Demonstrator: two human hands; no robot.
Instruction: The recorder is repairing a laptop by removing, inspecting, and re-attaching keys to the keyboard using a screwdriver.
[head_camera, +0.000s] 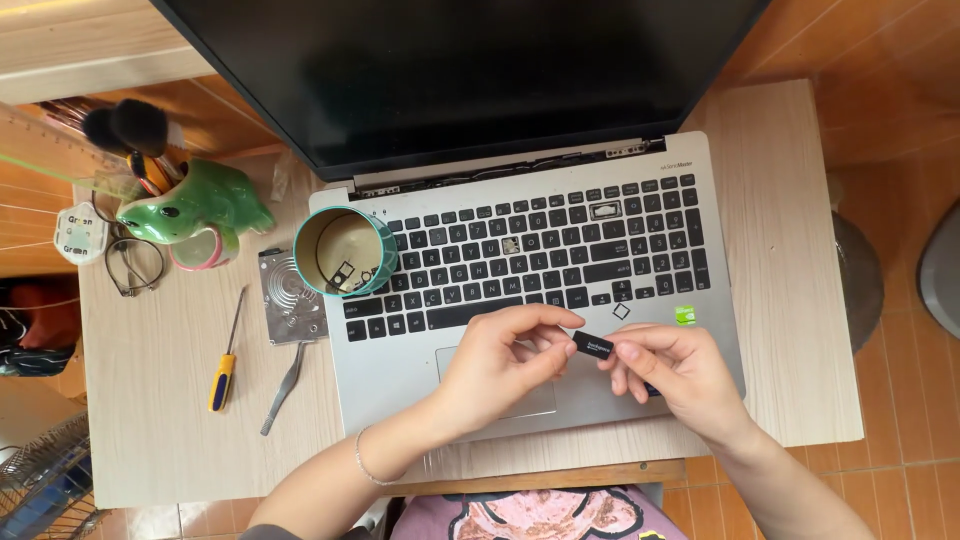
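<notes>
Both my hands hover over the palm rest of an open silver laptop (400, 385). My right hand (675, 375) pinches a small black stick-shaped device (594, 346) by one end. My left hand (505, 360) meets it from the left, fingertips curled toward the stick's free end and thumb touching it. The black keyboard (540, 250) has two keys missing, showing bare sockets. A teal cup (345, 252) sits on the laptop's upper left corner with small black parts inside.
On the wooden table (150, 420) left of the laptop lie a yellow-handled screwdriver (224, 370), metal tweezers (283, 390) and a silver metal plate (290, 298). A green frog-shaped holder (195, 205), glasses (133, 265) and brushes stand at the back left. Tiled floor lies to the right.
</notes>
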